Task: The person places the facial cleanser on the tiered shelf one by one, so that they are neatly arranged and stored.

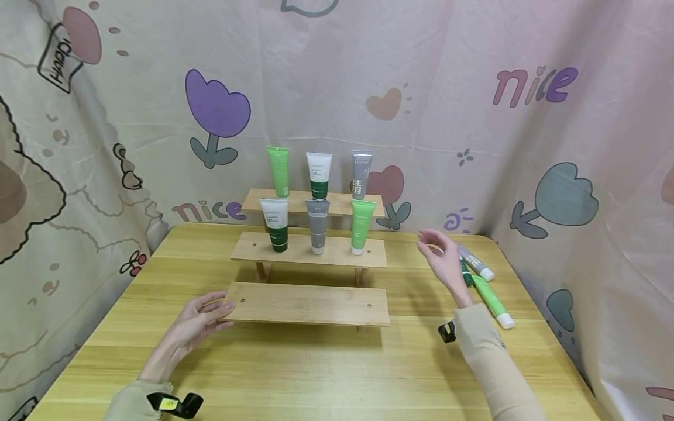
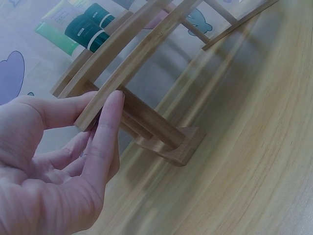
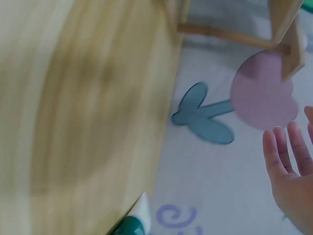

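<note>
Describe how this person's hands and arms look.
The bare left hand and bare right hand emerge from a long beige fabric left sleeve and matching right sleeve. The black left wrist device bears a yellow label; the black right wrist device shows a yellow patch.

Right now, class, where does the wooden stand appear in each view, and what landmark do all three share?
Head: the wooden stand is at the centre, its three shelves visible.
Left wrist: upper middle, slanting, the left hand pinching one shelf.
Right wrist: top right, only part of its frame showing.
Shared landmark: the wooden tabletop.
</note>
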Demonstrator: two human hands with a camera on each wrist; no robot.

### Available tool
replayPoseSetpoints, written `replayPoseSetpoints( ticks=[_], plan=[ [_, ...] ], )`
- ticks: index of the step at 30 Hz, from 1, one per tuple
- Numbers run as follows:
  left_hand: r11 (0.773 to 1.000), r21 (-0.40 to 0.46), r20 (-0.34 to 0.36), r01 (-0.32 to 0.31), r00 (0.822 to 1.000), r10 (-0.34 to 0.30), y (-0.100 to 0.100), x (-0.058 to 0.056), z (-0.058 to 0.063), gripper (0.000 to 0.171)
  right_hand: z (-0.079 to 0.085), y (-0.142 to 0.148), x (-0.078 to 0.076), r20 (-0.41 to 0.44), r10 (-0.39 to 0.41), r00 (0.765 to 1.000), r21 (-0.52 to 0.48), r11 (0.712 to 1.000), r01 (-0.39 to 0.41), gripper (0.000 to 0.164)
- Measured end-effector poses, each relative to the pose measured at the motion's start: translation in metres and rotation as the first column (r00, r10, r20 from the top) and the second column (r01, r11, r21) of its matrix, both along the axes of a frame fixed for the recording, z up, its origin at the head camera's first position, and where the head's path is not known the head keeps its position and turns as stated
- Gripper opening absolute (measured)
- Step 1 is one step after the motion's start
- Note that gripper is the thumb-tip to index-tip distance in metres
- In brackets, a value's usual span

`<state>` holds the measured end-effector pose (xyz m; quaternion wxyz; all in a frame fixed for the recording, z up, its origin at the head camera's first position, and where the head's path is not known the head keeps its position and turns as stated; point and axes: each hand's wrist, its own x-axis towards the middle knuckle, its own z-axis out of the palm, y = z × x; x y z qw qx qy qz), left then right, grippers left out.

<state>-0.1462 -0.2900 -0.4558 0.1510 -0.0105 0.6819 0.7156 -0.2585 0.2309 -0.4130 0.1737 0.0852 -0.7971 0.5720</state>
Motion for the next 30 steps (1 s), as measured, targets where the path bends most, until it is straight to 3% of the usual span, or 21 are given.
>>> replayPoseSetpoints(
  ticks=[9,16,25,30],
  plan=[
    [1.000,-0.016,-0.001,-0.016,1.000,0.016,0.001,0.001,0.000,0.078,0.010,0.009,0.021,0.029,-0.066,0.997,0.055,0.996,0.064,0.031],
    [1.000,-0.003,-0.003,-0.012,1.000,0.012,0.001,0.001,0.000,0.076,-0.032,0.036,0.001,-0.012,-0.122,0.992,0.144,0.982,0.122,0.031],
    [1.000,-0.006,0.005,-0.006,1.000,0.006,0.000,0.001,0.000,0.077,-0.042,0.056,0.001,-0.017,-0.142,0.990,0.260,0.955,0.142,0.032],
    [1.000,-0.014,0.008,-0.008,1.000,0.008,0.001,0.001,0.000,0.078,-0.046,0.065,0.001,0.048,-0.135,0.990,0.318,0.941,0.113,0.034]
  ],
)
